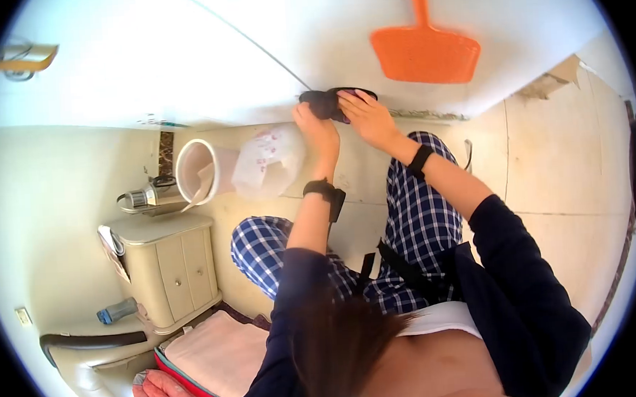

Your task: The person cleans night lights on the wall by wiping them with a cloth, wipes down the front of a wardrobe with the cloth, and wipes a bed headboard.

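A pair of dark shoes or slippers [322, 103] lies at the foot of the white surface, near the top centre; their exact kind is hard to make out. My left hand [317, 130] is at the left one, with its fingers bent against the dark material. On the right one rests my right hand [368, 118], its fingers stretched over the top and a bit of purple showing beside them. Both wrists wear black bands.
An orange dustpan [425, 55] is above my right hand. Left of my left hand are a white plastic bag [269, 161] and a white bin [200, 171]. A beige cabinet [171, 271] and folded bedding [218, 355] are at the lower left.
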Demonstrator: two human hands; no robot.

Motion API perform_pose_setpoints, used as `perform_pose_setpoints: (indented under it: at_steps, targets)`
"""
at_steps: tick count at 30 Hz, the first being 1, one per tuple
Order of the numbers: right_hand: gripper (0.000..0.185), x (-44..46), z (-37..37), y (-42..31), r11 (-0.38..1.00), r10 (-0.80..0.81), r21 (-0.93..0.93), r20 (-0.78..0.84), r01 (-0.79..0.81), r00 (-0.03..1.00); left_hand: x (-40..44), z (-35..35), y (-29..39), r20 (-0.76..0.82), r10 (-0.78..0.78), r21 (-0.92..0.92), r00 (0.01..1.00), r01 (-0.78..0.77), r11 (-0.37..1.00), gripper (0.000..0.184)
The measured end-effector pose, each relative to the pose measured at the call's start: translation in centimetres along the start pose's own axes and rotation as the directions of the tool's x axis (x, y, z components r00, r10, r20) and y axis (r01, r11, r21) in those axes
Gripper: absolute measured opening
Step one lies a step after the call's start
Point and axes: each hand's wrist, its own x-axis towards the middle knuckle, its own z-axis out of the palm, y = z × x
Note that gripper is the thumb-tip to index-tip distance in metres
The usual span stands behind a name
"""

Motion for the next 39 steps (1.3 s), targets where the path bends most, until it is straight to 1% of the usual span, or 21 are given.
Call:
perform_pose_setpoints:
  at_steps: [2,3,4,6,7,8,10,11,12,14,16,18,19,21,24,27,30,33,36,37,39]
  targets:
    - [0.040,1.7,0.1,-1.0,0.999,0.021,-0.028,-0.055,-0.023,0.998,1.2,-0.9,0.3,-0.094,0.045,-0.043,0.995,-0.049,0.998,0.038]
    - [0.040,1.7,0.1,-2.3,0.997,0.056,-0.038,-0.102,-0.060,0.993,1.1,-1.8,0.6,-0.136,0.131,-0.077,0.982,-0.143,0.987,0.038]
    - [0.040,2.3,-0.9,-3.1,0.995,0.080,-0.047,-0.137,-0.087,0.987,2.3,-2.7,2.7,-0.186,0.200,-0.108,0.962,-0.222,0.969,0.038]
    - [0.041,4.8,-4.9,-5.3,0.995,0.075,-0.043,-0.327,-0.094,0.942,4.4,-4.5,5.8,-0.307,0.309,-0.176,0.900,-0.372,0.911,0.034]
    - [0.042,6.6,-6.7,-5.8,0.994,0.060,-0.060,-0.443,-0.096,0.894,5.6,-5.5,8.0,-0.349,0.364,-0.201,0.863,-0.449,0.871,0.031]
    - [0.042,8.0,-7.9,-6.4,0.991,0.067,-0.069,-0.491,-0.116,0.869,6.7,-6.4,9.7,-0.390,0.413,-0.230,0.823,-0.521,0.822,0.029]
    - [0.042,9.7,-10.2,-7.7,0.980,0.094,-0.095,-0.564,-0.178,0.820,8.2,-7.0,11.4,-0.417,0.480,-0.203,0.772,-0.594,0.778,0.028]
    - [0.042,10.0,-9.5,-7.2,0.971,0.107,-0.121,-0.559,-0.208,0.822,9.1,-7.1,12.0,-0.431,0.506,-0.188,0.747,-0.622,0.760,0.028]
    - [0.043,10.2,-8.7,-6.9,0.960,0.125,-0.142,-0.548,-0.239,0.827,9.9,-6.6,10.9,-0.430,0.593,-0.107,0.681,-0.690,0.716,0.030]
    - [0.045,10.4,-6.1,-6.4,0.940,0.160,-0.180,-0.517,-0.290,0.841,10.3,-6.2,8.1,-0.339,0.667,-0.069,0.664,-0.724,0.686,0.032]
    - [0.047,8.6,-2.9,-4.8,0.940,0.172,-0.212,-0.383,-0.267,0.908,9.9,-4.0,4.9,-0.335,0.644,-0.112,0.687,-0.708,0.697,0.036]
    - [0.048,7.3,-1.4,-3.8,0.940,0.202,-0.210,-0.294,-0.269,0.934,9.0,-3.0,2.5,-0.245,0.662,-0.110,0.709,-0.699,0.707,0.037]
    - [0.048,7.0,-1.4,-3.4,0.941,0.221,-0.197,-0.256,-0.274,0.941,8.9,-2.8,2.4,-0.197,0.663,-0.105,0.723,-0.688,0.718,0.037]
    - [0.048,6.7,-2.2,-2.6,0.950,0.220,-0.184,-0.187,-0.254,0.957,9.1,-2.3,2.9,-0.189,0.651,-0.142,0.735,-0.677,0.722,0.036]
    - [0.046,7.7,-4.4,-3.4,0.958,0.196,-0.174,-0.182,-0.227,0.964,10.9,-3.9,3.7,-0.114,0.684,-0.114,0.721,-0.693,0.712,0.035]
    - [0.043,8.7,-5.9,-3.7,0.959,0.231,-0.132,-0.143,-0.250,0.962,11.7,-5.0,4.8,-0.064,0.690,-0.076,0.721,-0.693,0.717,0.035]
    - [0.039,9.1,-7.8,-3.4,0.955,0.224,-0.157,-0.182,-0.253,0.958,12.2,-4.9,7.0,-0.069,0.702,-0.051,0.709,-0.705,0.707,0.035]
    - [0.034,8.5,-8.5,-6.1,0.945,0.229,-0.172,-0.261,-0.279,0.938,10.8,-7.4,7.0,-0.051,0.705,-0.035,0.708,-0.706,0.707,0.034]
    - [0.043,8.0,-10.5,-6.8,0.962,0.174,-0.184,-0.157,-0.202,0.972,10.0,-8.7,8.1,-0.052,0.628,-0.090,0.776,-0.630,0.771,0.035]
    - [0.027,8.5,-11.7,-7.2,0.971,0.121,-0.177,-0.223,-0.162,0.967,9.9,-9.2,8.5,-0.050,0.592,-0.117,0.804,-0.593,0.796,0.035]
    - [0.028,10.7,-14.4,-8.0,0.967,0.095,-0.186,-0.371,-0.174,0.924,10.8,-10.8,10.2,-0.084,0.615,-0.121,0.784,-0.620,0.775,0.036]
